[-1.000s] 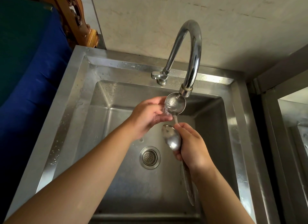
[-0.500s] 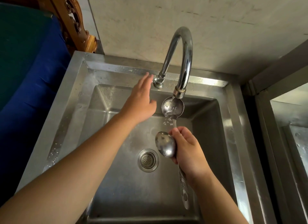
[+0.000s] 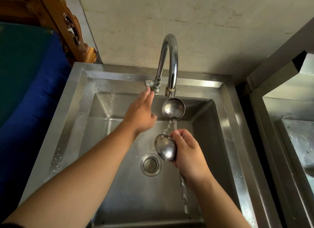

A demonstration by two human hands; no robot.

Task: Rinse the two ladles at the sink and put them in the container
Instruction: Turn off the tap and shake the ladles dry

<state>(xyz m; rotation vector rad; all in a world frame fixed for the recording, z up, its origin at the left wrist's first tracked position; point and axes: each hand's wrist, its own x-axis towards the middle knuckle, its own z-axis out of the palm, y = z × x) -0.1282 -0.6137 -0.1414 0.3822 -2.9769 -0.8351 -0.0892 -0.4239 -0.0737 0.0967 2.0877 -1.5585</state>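
Note:
My right hand [image 3: 188, 153] grips two steel ladles by their handles over the steel sink [image 3: 71, 119]. The round ladle [image 3: 173, 108] has its bowl right under the curved tap's [image 3: 170, 58] spout, and water trickles off it. The oval ladle [image 3: 165, 147] sits lower, its bowl against my right fingers, and a patterned handle sticks out below my wrist. My left hand [image 3: 140, 114] stretches flat toward the tap lever [image 3: 149, 83], fingertips touching or just under it, holding nothing.
The drain strainer [image 3: 150, 164] lies in the basin floor below the ladles. A second steel basin [image 3: 295, 143] adjoins on the right. Blue fabric [image 3: 34, 95] and carved wooden furniture [image 3: 71, 29] stand to the left. A plain wall rises behind the tap.
My left hand left the round ladle's bowl and reached up to the tap lever. My right hand kept both ladles, with the round one staying under the spout.

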